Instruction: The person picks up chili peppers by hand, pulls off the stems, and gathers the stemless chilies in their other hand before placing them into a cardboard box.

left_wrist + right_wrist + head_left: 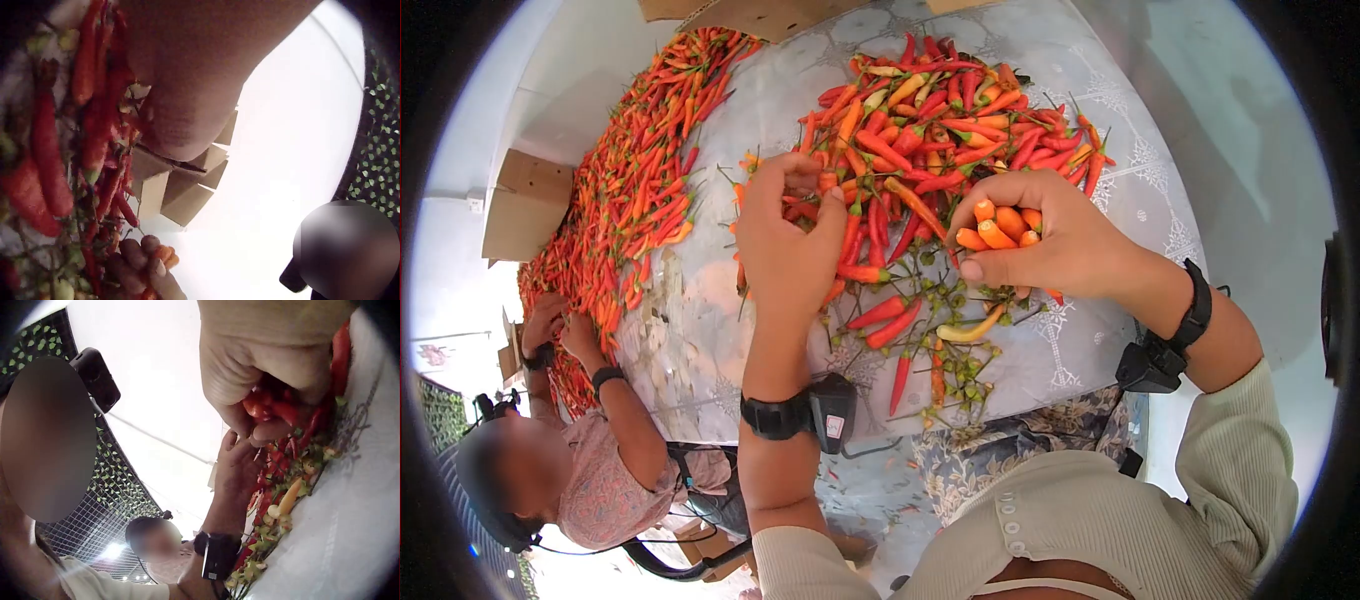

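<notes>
In the head view my right hand (1050, 235) holds a bunch of orange chili peppers (997, 233) in its curled fingers, their stemless ends facing out. My left hand (790, 240) is over the near left side of a pile of red and orange chili peppers (920, 130), thumb and forefinger pinching an orange chili pepper (828, 182). The right wrist view shows the right hand (275, 362) curled round red-looking chilies (265, 406). Beneath the hands, green stems (965, 375) lie with several loose red chilies (885, 320) and a pale yellow one (972, 326).
A larger heap of chilies (650, 170) covers the table's left side. Another person (590, 440) sits there, both hands at that heap. Cardboard boxes (528, 205) stand along the far left edge. A patterned cover lies over the table (1090, 340).
</notes>
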A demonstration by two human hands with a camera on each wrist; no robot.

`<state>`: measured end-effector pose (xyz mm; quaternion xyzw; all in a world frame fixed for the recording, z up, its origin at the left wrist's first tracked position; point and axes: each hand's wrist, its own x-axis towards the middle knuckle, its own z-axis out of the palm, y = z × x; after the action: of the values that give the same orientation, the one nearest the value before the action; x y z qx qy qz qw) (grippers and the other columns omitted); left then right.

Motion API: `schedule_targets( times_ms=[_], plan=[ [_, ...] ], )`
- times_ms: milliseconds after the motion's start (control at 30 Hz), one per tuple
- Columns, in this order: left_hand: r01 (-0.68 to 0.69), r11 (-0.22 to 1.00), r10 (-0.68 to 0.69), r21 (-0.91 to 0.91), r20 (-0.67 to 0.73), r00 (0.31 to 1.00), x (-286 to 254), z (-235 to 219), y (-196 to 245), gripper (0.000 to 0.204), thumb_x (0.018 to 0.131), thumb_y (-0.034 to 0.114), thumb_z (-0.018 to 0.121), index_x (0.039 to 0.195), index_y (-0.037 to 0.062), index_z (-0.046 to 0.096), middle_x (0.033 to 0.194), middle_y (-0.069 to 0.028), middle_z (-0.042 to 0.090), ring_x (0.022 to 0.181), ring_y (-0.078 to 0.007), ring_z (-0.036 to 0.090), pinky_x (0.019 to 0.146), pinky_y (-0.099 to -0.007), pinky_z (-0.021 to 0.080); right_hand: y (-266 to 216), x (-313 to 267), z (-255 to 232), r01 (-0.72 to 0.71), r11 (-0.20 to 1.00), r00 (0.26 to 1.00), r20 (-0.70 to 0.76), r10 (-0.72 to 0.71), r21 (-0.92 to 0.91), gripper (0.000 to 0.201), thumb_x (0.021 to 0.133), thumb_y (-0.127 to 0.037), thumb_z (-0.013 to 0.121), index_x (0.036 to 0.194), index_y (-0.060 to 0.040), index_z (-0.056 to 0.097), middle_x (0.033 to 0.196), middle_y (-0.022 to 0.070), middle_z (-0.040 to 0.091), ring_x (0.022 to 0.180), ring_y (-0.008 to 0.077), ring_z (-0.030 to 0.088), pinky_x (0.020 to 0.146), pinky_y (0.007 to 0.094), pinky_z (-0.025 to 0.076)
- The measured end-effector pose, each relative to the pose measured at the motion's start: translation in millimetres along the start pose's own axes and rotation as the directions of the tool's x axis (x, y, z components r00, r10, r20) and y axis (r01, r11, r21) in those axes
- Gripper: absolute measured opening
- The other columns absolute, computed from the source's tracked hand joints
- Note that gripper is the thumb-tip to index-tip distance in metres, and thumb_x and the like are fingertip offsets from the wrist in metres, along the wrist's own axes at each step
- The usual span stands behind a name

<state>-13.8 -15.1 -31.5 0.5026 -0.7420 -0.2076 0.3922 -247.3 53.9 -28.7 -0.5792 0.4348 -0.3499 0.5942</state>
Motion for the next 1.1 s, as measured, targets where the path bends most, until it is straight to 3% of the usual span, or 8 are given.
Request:
schedule_targets(
  times_ms=[67,167,367,467,667,767,867,1100],
  plan=[
    [-0.019,0.983,0.011,-0.181,-0.045,0.999,-3.6,2.8,7.4,0.028,0.082,0.003,0.068,0.109,-0.0003,0.059,0.095,-0.0052,0.063,0.081,-0.0103,0.058,0.073,-0.0242,0.047,-6.3,-1.6,1.4,-0.064,0.996,0.998,-0.005,0.064,0.063,0.029,0.081,-0.017,0.074,0.1,-0.0002,0.06,0.076,0.0014,0.061,0.06,0.0074,0.059,0.049,0.0224,0.048],
    [0.049,0.842,-0.002,-0.537,0.086,0.996,-10.4,3.4,23.3,0.033,0.083,0.003,0.069,0.113,0.0008,0.057,0.101,-0.0068,0.062,0.081,-0.0115,0.06,0.072,-0.0254,0.05,2.5,0.5,2.3,0.001,0.988,0.999,-0.046,0.006,0.154,0.028,0.081,-0.019,0.075,0.097,-0.0024,0.058,0.075,0.0011,0.06,0.059,0.0074,0.058,0.049,0.0222,0.048],
    [0.212,0.676,0.109,-0.706,0.379,0.919,-22.2,7.2,29.3,0.023,0.085,0.003,0.07,0.105,-0.0009,0.061,0.107,-0.0071,0.062,0.089,-0.0129,0.061,0.08,-0.0271,0.051,-5.6,-1.5,4.0,-0.033,0.975,0.989,-0.134,0.064,0.218,0.033,0.077,-0.025,0.08,0.092,-0.0065,0.058,0.074,-0.0004,0.058,0.066,0.0066,0.058,0.053,0.0214,0.046],
    [0.263,0.607,0.123,-0.75,0.415,0.901,-27.4,14.6,30.7,0.021,0.083,0.004,0.072,0.102,-0.0008,0.063,0.104,-0.0063,0.062,0.091,-0.0136,0.061,0.082,-0.0275,0.051,-0.1,0.9,-1.0,0.095,0.995,0.987,-0.128,-0.1,-0.041,0.036,0.074,-0.031,0.083,0.085,-0.0062,0.059,0.075,-0.0021,0.057,0.071,0.0051,0.055,0.06,0.0216,0.044],
    [0.064,0.703,0.255,-0.708,0.336,0.907,-24.1,14.5,27.2,0.022,0.081,0.004,0.073,0.101,0.0006,0.064,0.096,-0.005,0.06,0.088,-0.0139,0.06,0.079,-0.027,0.051,-0.8,0.9,3.3,0.132,0.991,0.989,-0.069,-0.133,-0.018,0.037,0.072,-0.032,0.084,0.089,-0.0046,0.064,0.077,-0.0018,0.059,0.072,0.0058,0.054,0.064,0.0234,0.043],
    [0.097,0.716,0.211,-0.691,0.347,0.914,-25.9,13.0,29.4,0.019,0.08,0.004,0.074,0.097,0.0013,0.065,0.094,-0.0046,0.06,0.085,-0.0135,0.059,0.075,-0.0262,0.05,-3.7,-1.8,3.5,0.151,0.984,0.987,-0.037,-0.155,-0.098,0.035,0.074,-0.029,0.082,0.09,-0.0038,0.065,0.074,-0.0006,0.06,0.07,0.0065,0.055,0.063,0.0243,0.044],
    [0.003,0.761,0.285,-0.648,0.339,0.896,-21.3,10.5,24.9,0.017,0.08,0.005,0.074,0.094,0.0011,0.066,0.091,-0.0047,0.06,0.084,-0.0133,0.059,0.073,-0.0258,0.049,-4.6,-3.4,4.1,0.153,0.976,0.987,-0.032,-0.16,-0.157,0.032,0.075,-0.028,0.081,0.087,-0.0033,0.065,0.071,0.0003,0.06,0.068,0.0065,0.055,0.063,0.0247,0.045],
    [0.038,0.817,0.193,-0.576,0.333,0.923,-22.0,7.8,29.4,0.012,0.081,0.008,0.073,0.087,0.0012,0.066,0.086,-0.0048,0.06,0.079,-0.0119,0.057,0.068,-0.0251,0.045,-7.1,-5.3,5.3,0.111,0.985,0.992,-0.041,-0.118,-0.131,0.029,0.074,-0.024,0.082,0.086,-0.0032,0.065,0.072,0.0001,0.061,0.067,0.0062,0.054,0.062,0.0241,0.045]
  ],
)
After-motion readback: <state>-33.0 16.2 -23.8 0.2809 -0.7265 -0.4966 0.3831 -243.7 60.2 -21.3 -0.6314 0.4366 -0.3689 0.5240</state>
